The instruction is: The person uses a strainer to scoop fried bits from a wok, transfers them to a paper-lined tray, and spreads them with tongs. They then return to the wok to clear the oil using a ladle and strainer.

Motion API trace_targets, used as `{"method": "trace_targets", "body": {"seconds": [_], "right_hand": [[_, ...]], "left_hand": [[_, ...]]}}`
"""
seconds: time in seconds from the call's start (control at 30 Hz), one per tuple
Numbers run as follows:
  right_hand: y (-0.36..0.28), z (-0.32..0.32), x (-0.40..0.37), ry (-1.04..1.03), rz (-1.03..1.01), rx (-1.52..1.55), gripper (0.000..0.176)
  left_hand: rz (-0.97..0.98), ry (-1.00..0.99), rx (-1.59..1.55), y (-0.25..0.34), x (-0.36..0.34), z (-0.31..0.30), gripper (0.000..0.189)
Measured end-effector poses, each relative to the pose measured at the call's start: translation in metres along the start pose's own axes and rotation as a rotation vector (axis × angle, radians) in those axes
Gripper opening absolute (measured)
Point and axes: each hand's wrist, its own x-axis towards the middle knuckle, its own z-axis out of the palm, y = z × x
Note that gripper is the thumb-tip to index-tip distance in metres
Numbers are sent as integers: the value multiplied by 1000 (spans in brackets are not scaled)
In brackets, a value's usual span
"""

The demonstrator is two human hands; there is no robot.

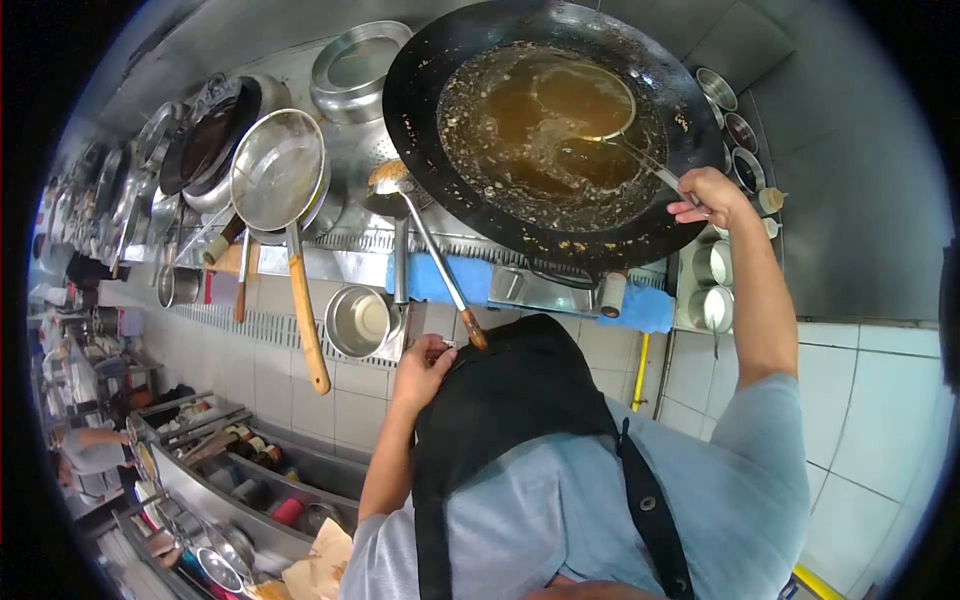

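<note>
My right hand (710,197) grips the metal handle of a round-rimmed strainer (632,118), whose head is partly sunk in brown liquid (515,110). That liquid, with foam and small bits round its edge, lies in a big black wok (420,130). At my waist, against the black apron (520,400), my left hand (424,366) has its fingers curled; what they hold, if anything, cannot be made out. Just beside it is the wooden handle end of a ladle (437,245), whose bowl rests on the stove left of the wok.
A wooden-handled sieve (275,165) lies over a pot on the left, its handle jutting past the counter. Below hangs a steel pot (362,320). Seasoning containers (713,262) stand right of the wok. A blue cloth (440,278) lines the stove edge. Another person (95,450) is far left.
</note>
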Motion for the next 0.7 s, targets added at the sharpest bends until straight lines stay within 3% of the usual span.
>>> {"method": "trace_targets", "body": {"seconds": [0.17, 0.23, 0.37, 0.47, 0.6, 0.7], "right_hand": [[-18, -3, 28, -16, 16, 64, 5], [-28, -1, 36, -6, -79, -33, 6], [-50, 19, 55, 83, -225, -391, 10], [-57, 33, 58, 50, -340, -479, 8], [-56, 53, 45, 23, -410, -424, 7], [-44, 74, 6, -15, -494, -454, 5]], "left_hand": [[-83, 45, -119, -65, 7, -7, 26], [-127, 42, -77, -90, 6, -14, 26], [-266, 71, -288, -104, 0, -23, 25], [-305, 26, -337, -121, 10, -15, 35], [-205, -266, -155, -107, 50, 16, 57], [-95, -361, -283, -86, 75, 42, 54]]}}
